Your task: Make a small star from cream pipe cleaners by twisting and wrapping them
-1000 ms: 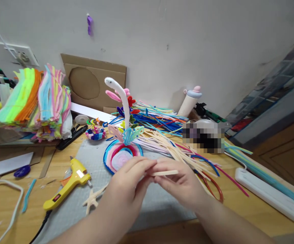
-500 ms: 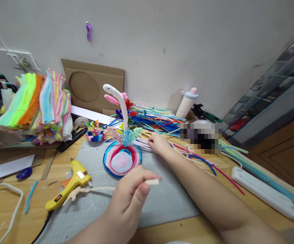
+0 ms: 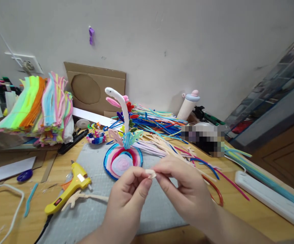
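My left hand (image 3: 129, 196) is closed round a cream pipe cleaner (image 3: 96, 197), whose branched end lies beside the glue gun. The stem runs into my fist, and a short bent end sticks out at my fingertips. My right hand (image 3: 185, 189) pinches that same end, so the fingertips of both hands almost meet. Just behind my hands sits a round pipe-cleaner base (image 3: 123, 164) in blue, pink and red rings. Above it rises a white, curved, swan-like neck (image 3: 125, 113) with small coloured loops around it.
A yellow glue gun (image 3: 72, 188) lies on the grey mat (image 3: 91, 220). Loose pipe cleaners (image 3: 157, 123) are heaped behind, with bundled ones (image 3: 30, 105) at the left. Cut cardboard (image 3: 111, 76) leans on the wall. A bottle (image 3: 187, 106) and white power strip (image 3: 270, 200) are rightward.
My right hand has come back from the loose pipe cleaners to my left hand and now pinches the cream pipe cleaner's end. That end, straight before, is now bent.
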